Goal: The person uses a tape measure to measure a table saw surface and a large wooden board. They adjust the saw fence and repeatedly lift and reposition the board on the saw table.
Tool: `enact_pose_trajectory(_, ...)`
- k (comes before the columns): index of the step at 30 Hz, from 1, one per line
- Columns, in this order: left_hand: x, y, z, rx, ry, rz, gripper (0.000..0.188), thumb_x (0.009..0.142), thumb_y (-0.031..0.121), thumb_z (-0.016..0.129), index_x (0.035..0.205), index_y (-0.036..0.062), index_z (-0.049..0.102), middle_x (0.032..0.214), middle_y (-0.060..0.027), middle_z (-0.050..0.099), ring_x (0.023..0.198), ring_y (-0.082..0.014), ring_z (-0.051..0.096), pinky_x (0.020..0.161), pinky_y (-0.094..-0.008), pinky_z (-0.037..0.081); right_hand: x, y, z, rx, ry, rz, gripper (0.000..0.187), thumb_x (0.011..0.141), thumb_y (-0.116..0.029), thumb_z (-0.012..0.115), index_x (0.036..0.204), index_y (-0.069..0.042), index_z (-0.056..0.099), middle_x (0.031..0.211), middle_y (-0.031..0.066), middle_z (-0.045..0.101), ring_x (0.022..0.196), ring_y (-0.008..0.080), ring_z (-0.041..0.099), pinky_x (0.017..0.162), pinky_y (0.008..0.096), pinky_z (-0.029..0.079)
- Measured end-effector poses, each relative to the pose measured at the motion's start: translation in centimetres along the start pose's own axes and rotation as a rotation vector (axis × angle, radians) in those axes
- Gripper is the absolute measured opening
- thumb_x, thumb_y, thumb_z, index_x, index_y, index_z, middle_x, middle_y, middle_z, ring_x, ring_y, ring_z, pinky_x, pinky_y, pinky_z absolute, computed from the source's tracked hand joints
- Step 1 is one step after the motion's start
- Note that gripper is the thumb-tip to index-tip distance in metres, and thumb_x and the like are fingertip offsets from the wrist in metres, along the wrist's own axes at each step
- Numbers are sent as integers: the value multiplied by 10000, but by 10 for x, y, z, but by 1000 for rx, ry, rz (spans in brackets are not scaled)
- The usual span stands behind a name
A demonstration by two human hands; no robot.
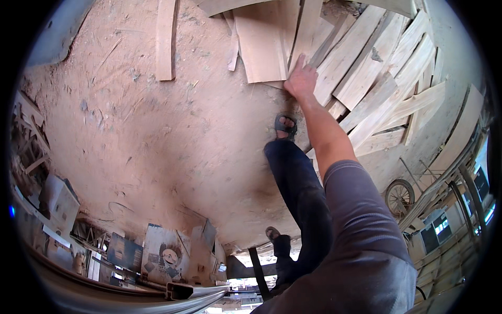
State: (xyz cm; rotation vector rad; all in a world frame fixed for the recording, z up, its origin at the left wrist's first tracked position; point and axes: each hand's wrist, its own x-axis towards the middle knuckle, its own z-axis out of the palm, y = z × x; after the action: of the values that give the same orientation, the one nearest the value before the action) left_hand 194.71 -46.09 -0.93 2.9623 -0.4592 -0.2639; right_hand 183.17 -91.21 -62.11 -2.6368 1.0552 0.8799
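My right hand (301,79) reaches down at the upper middle, its arm coming up from the lower right. Its fingers close around the near end of a narrow wooden plank (307,30); the underside of the grip is hidden. Just left of the hand lies a wider pale board (261,44) with a straight-cut near end. To the right, a pile of rough planks (353,63) fans out, several overlapping at angles. My left hand is out of view.
A single plank (166,42) lies apart on the dusty ground (141,136). My sandalled foot (285,125) stands close to the pile. A spoked wheel (399,196) is at the right. Boxy equipment (167,254) and scrap wood (34,133) line the lower and left edges.
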Motion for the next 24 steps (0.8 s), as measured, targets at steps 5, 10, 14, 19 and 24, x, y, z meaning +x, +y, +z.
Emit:
enact_pose_trajectory(5, 2, -6, -3, -7, -2, -28, 675, 1003, 556, 290, 1546, 155, 297, 1578, -221, 273, 1458, -414, 257, 1174, -591, 223, -2, 0, -7, 141, 102, 80, 1027, 677, -172, 700, 1551, -22, 181, 1152, 257, 559, 1095, 410, 520, 1003, 484, 389)
enact_pose_trajectory(10, -5, -9, -13, -15, 20, -36, 673, 1002, 554, 287, 1542, 154, 311, 1579, -222, 271, 1463, -404, 255, 1184, -586, 216, -21, 26, -44, 470, 134, 150, 851, 630, -120, 677, 1416, 42, 395, 972, 195, 634, 933, 338, 601, 883, 393, 494)
enact_pose_trajectory(14, -13, -13, -27, -44, 79, -20, 672, 1001, 553, 284, 1539, 152, 322, 1580, -222, 269, 1467, -396, 253, 1192, -582, 210, -61, 103, -96, 1522, -557, 77, 578, 596, -16, 576, 1169, 62, 577, 840, 91, 638, 764, 240, 626, 734, 297, 546)
enact_pose_trajectory(19, -29, -6, -37, -27, 178, -102, 680, 1010, 522, 278, 1504, 70, 390, 1599, -197, 261, 1477, -368, 247, 1201, -531, 173, -270, 124, -205, 2150, -939, 37, 791, 544, -97, 579, 1301, 126, 515, 1221, 257, 621, 1160, 409, 603, 1024, 485, 498)
enact_pose_trajectory(24, -53, -29, -23, -126, 319, 1, 531, 954, 232, 469, 1463, 80, 480, 1574, -179, 337, 1475, -336, 260, 1207, -484, 161, -438, 59, -319, 2531, -815, 396, 874, 659, -333, 727, 1353, 84, 400, 1053, 191, 551, 885, 332, 556, 827, 450, 496)
